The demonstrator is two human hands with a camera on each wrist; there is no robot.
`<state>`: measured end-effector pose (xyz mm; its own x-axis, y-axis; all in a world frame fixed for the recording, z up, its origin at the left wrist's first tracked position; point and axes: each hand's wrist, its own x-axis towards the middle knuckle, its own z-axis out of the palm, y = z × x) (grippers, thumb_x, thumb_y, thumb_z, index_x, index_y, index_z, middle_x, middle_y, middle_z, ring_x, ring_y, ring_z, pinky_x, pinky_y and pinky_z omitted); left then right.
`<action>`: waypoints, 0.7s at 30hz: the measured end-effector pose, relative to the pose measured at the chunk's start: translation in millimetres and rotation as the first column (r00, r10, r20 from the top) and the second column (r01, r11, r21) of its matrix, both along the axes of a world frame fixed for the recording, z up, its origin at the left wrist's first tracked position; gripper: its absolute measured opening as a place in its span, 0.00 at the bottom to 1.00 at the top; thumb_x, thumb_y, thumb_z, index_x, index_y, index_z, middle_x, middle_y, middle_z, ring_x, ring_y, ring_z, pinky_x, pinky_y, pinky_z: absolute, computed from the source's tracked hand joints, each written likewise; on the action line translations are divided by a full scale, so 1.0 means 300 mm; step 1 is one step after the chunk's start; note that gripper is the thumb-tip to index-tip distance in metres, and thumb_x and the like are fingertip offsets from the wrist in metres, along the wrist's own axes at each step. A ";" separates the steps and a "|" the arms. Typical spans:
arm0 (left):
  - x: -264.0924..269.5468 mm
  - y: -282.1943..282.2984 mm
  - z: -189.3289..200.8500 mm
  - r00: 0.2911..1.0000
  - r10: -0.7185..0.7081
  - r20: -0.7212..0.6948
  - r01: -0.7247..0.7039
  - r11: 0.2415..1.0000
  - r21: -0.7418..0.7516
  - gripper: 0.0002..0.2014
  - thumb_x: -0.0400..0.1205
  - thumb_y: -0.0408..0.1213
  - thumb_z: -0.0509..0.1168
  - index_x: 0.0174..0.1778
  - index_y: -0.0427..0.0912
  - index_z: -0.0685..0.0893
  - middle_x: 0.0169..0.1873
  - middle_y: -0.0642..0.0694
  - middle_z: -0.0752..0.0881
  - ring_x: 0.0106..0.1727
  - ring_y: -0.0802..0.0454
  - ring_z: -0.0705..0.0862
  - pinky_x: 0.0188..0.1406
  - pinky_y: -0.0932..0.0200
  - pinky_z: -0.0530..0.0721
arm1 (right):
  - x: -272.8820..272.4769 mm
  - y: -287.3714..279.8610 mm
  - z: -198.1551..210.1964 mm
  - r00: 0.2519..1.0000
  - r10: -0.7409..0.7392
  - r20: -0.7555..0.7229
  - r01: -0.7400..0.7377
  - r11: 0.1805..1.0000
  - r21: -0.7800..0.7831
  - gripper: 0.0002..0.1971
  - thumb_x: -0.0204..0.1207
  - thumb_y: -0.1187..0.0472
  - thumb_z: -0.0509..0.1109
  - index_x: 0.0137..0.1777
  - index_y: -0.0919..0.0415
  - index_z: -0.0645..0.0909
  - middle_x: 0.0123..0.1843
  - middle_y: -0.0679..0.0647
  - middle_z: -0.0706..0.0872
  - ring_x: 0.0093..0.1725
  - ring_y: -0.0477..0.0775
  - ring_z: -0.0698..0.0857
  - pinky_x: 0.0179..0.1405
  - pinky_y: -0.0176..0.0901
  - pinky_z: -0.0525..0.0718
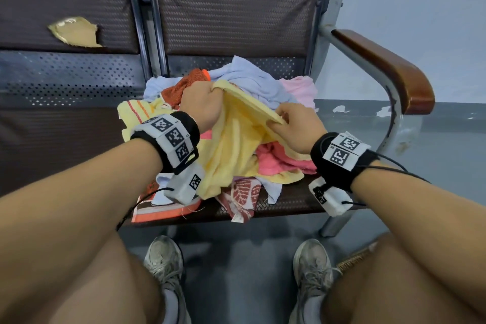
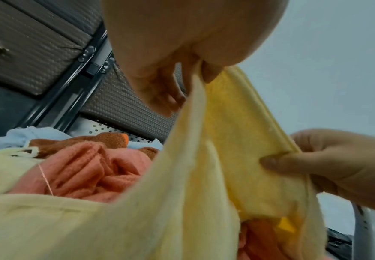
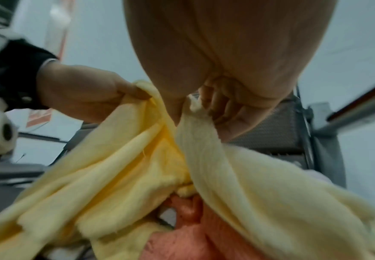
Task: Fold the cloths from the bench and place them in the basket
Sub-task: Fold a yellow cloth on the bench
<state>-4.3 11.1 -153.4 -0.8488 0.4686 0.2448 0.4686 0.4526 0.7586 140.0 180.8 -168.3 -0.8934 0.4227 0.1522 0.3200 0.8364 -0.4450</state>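
1. The step looked to be drawing the yellow cloth [image 1: 236,139] free of the pile [image 1: 263,81] on the bench [image 1: 79,139]; keeping its top hem taut between both grips would give square corners.
2. The left hand [image 1: 202,105] was fisted round one end of that hem.
3. The right hand [image 1: 297,129] pinched the other end (thumb against fingertips).
4. No basket was identifiable.
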 end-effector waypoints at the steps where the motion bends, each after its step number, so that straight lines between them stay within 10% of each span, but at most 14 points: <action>1: -0.002 -0.001 0.006 0.999 0.027 0.021 -0.027 1.000 -0.011 0.18 0.85 0.37 0.53 0.30 0.36 0.78 0.30 0.45 0.78 0.35 0.45 0.73 0.32 0.52 0.69 | 0.009 0.012 -0.006 1.000 -0.025 0.000 0.025 0.999 -0.032 0.11 0.81 0.50 0.69 0.40 0.53 0.76 0.36 0.49 0.79 0.41 0.54 0.77 0.39 0.42 0.66; 6: -0.037 0.005 0.021 0.977 0.159 0.142 -0.168 0.984 0.054 0.13 0.83 0.31 0.51 0.46 0.36 0.82 0.39 0.45 0.83 0.45 0.42 0.80 0.41 0.53 0.74 | 0.027 -0.023 0.036 0.959 -0.013 -0.284 -0.048 0.977 -0.208 0.10 0.80 0.49 0.73 0.51 0.55 0.83 0.30 0.50 0.81 0.32 0.51 0.76 0.36 0.44 0.73; 10: 0.000 -0.010 0.013 0.931 -0.072 0.359 -0.002 0.979 0.203 0.16 0.76 0.21 0.57 0.41 0.36 0.91 0.42 0.32 0.91 0.46 0.34 0.91 0.47 0.42 0.92 | 0.035 -0.097 0.073 0.881 0.225 -0.416 -0.302 0.945 -0.129 0.09 0.84 0.59 0.65 0.62 0.54 0.75 0.26 0.38 0.76 0.25 0.44 0.72 0.32 0.37 0.69; 12: 0.016 -0.015 0.017 0.940 -0.086 0.331 0.020 0.980 0.200 0.12 0.74 0.21 0.66 0.36 0.41 0.91 0.39 0.35 0.92 0.45 0.37 0.92 0.48 0.41 0.92 | 0.039 -0.110 0.071 0.866 0.363 -0.343 -0.388 0.922 -0.004 0.12 0.83 0.67 0.60 0.62 0.55 0.78 0.38 0.29 0.81 0.35 0.37 0.80 0.41 0.34 0.76; 15: 0.013 -0.009 0.040 0.951 -0.013 0.310 -0.056 0.976 0.211 0.04 0.74 0.26 0.68 0.41 0.32 0.88 0.42 0.29 0.90 0.50 0.30 0.89 0.50 0.34 0.89 | 0.042 -0.101 0.045 0.889 0.448 -0.098 -0.447 0.894 0.028 0.20 0.78 0.72 0.57 0.57 0.53 0.86 0.49 0.42 0.87 0.49 0.46 0.84 0.58 0.45 0.80; 21: 0.021 -0.005 0.084 0.838 -0.120 0.532 -0.201 0.839 0.506 0.11 0.83 0.24 0.55 0.56 0.28 0.81 0.50 0.31 0.86 0.51 0.37 0.89 0.37 0.51 0.91 | 0.037 -0.083 0.002 0.910 0.306 0.279 -0.306 0.951 -0.045 0.21 0.81 0.69 0.55 0.54 0.51 0.89 0.56 0.50 0.90 0.49 0.52 0.87 0.57 0.43 0.82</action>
